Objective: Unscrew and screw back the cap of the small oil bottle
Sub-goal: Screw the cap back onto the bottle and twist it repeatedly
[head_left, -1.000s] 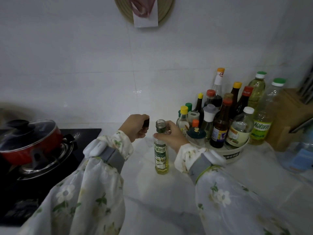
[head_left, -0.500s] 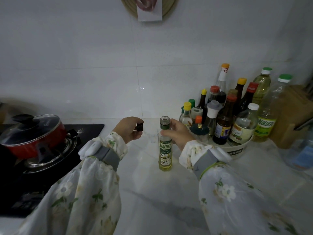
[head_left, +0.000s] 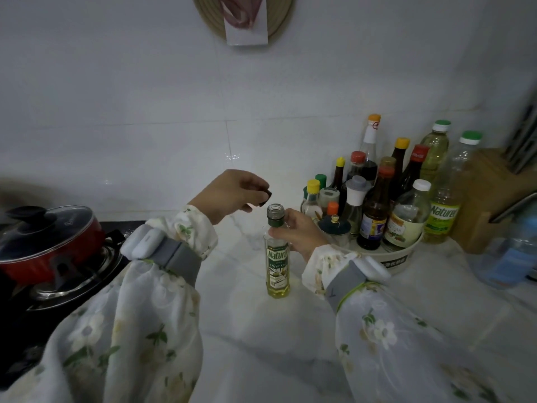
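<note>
The small olive oil bottle [head_left: 277, 266] stands upright on the white marble counter [head_left: 261, 344], its threaded neck bare and open. My right hand [head_left: 299, 232] grips the bottle just below the neck from the right side. My left hand [head_left: 232, 193] hovers up and to the left of the bottle mouth, pinching the dark cap [head_left: 266, 197] in its fingertips. The cap is tilted and a short gap separates it from the neck.
A round white tray [head_left: 398, 261] crowded with several sauce and oil bottles stands right of the bottle. A wooden knife block [head_left: 488, 199] is at the far right. A red lidded pot [head_left: 49, 242] sits on the black stove at left.
My left hand has risen and moved right with the cap, from beside the bottle's shoulder to just above and left of the open mouth. The right hand keeps its grip on the bottle.
</note>
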